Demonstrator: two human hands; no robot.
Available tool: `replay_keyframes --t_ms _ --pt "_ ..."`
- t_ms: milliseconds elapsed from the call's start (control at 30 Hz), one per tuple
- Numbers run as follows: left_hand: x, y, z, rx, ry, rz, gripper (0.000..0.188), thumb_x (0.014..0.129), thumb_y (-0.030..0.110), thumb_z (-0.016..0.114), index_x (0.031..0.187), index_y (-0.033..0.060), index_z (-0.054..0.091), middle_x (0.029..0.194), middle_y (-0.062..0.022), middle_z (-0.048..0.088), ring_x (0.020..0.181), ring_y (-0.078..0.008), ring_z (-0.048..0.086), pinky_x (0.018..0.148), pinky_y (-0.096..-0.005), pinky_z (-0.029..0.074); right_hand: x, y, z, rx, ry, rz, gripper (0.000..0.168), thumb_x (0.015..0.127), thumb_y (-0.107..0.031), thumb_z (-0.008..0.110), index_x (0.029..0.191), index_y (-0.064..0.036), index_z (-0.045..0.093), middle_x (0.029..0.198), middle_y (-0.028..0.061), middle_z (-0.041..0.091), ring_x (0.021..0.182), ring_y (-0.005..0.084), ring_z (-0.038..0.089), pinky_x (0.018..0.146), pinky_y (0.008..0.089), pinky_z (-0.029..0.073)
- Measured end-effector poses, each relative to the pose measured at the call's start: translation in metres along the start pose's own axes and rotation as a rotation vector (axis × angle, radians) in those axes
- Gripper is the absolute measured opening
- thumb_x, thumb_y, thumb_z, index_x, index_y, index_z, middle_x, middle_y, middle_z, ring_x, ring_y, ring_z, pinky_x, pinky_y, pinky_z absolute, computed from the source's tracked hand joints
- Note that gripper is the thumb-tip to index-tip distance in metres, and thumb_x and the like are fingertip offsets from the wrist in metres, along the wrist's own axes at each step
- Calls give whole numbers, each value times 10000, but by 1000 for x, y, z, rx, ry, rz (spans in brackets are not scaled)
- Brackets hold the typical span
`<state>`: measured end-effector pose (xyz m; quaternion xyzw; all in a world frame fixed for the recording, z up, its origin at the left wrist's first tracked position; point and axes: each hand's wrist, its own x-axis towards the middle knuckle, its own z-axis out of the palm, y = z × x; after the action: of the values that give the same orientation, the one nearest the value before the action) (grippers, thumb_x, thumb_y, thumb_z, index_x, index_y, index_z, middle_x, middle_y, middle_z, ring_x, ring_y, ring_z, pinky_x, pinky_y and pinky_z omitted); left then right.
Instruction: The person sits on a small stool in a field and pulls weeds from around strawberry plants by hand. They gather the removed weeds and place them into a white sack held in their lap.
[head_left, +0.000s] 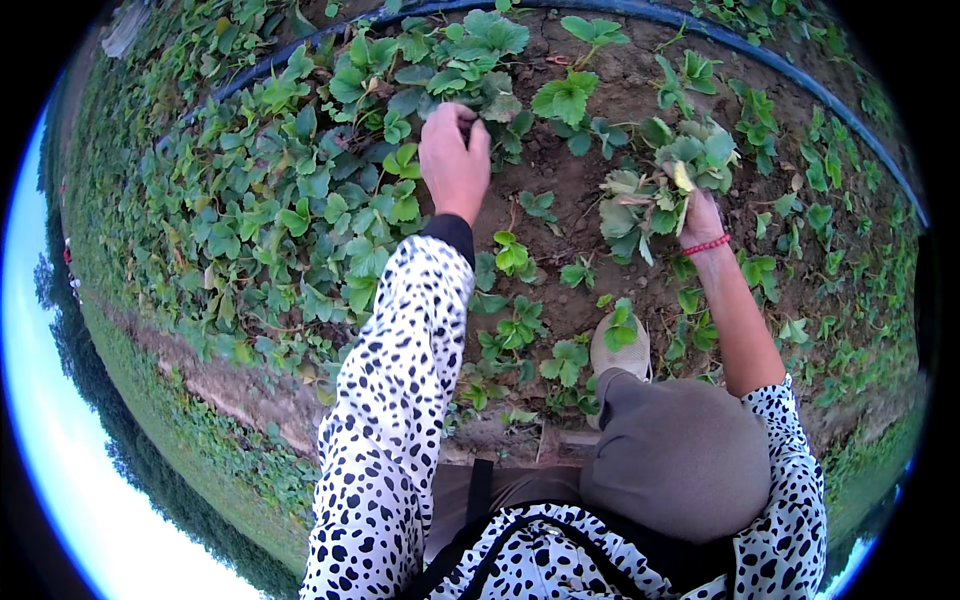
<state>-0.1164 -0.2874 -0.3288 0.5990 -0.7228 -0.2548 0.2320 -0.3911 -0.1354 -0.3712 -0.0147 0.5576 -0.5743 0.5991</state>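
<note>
My left hand (455, 161) reaches to the base of a leafy strawberry plant (480, 45). Its fingers curl downward at the edge of the foliage, and the fingertips are partly hidden, so I cannot tell whether they pinch a stem. In my right hand (703, 219), which wears a red bead bracelet (706, 245), is a bunch of picked strawberry leaves (630, 214). Some leaves in the bunch look dry and brownish, and one yellow piece (682, 177) shows by the fingers. Small strawberry seedlings (512, 255) grow in the soil between the hands.
Dense strawberry foliage (247, 195) spreads over the left side. A dark drip hose (795, 56) arcs across the far side of the bed. Close to me are my shoe (621, 349), partly covered by a leaf, and my bent knee (675, 457). Brown soil (562, 176) shows between plants.
</note>
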Motion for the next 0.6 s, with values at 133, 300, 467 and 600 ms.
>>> replay_keyframes --t_ms 133,300,467,600 --pt "-24 58 -2 168 -133 558 182 717 80 594 898 89 579 929 -46 571 903 -211 525 801 -336 384 -9 3 10 91 -10 34 310 817 -163 618 1094 -54 533 988 55 615 879 172 603 734 339 518" --pt "-23 69 32 245 -309 620 332 731 31 511 1051 102 566 1116 -48 543 904 -220 551 801 -333 409 -22 -1 25 -1 1 42 283 799 -62 582 1078 -38 539 1008 65 604 895 183 593 768 320 498" --pt "-7 64 37 162 -369 207 272 741 34 479 1004 62 544 980 -145 594 848 -324 578 723 -439 451 -14 8 3 -114 65 -73 276 795 -64 595 1067 -43 553 1029 50 603 904 162 593 777 297 488" --pt "-7 51 35 10 -424 150 294 752 57 497 1046 41 488 886 -223 575 837 -385 550 690 -462 429 -14 12 22 -323 -43 -266 267 786 -56 597 1048 -20 562 1022 44 600 910 139 572 790 284 465"
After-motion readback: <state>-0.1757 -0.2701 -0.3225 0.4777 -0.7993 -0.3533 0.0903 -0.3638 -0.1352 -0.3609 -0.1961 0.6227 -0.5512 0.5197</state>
